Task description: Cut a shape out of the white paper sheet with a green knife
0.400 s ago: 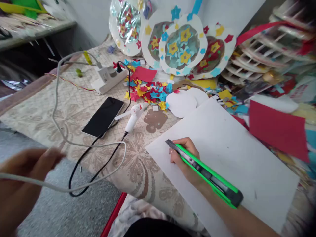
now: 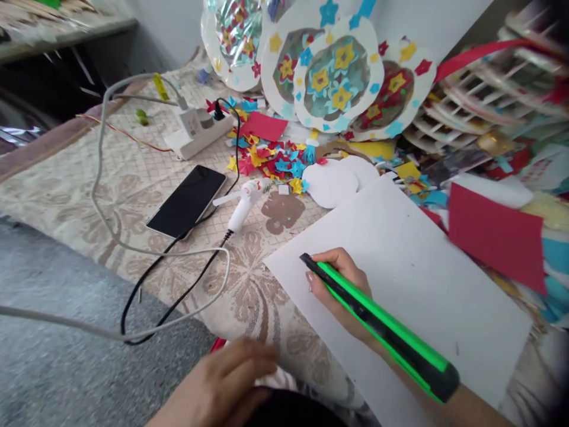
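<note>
My right hand (image 2: 340,290) is closed round a green and black utility knife (image 2: 382,328), whose tip rests on a large white sheet (image 2: 413,284) on the patterned cloth. My left hand (image 2: 226,379) sits low at the front edge of the cloth, near my lap, fingers loosely together and slightly blurred, with nothing visible in it. A white cable (image 2: 106,237) loops across the cloth and trails off to the left.
A black phone (image 2: 186,200) lies beside a white glue gun (image 2: 242,207) with a black cord. A white power strip (image 2: 200,130) sits behind. Paper scraps (image 2: 275,160), decorated paper plates (image 2: 338,77), red card (image 2: 493,234) and stacked trays (image 2: 484,89) crowd the back and right.
My left hand has let go of the white cable at the far left and moved right to the front edge of the cloth. The knife hand has stayed put.
</note>
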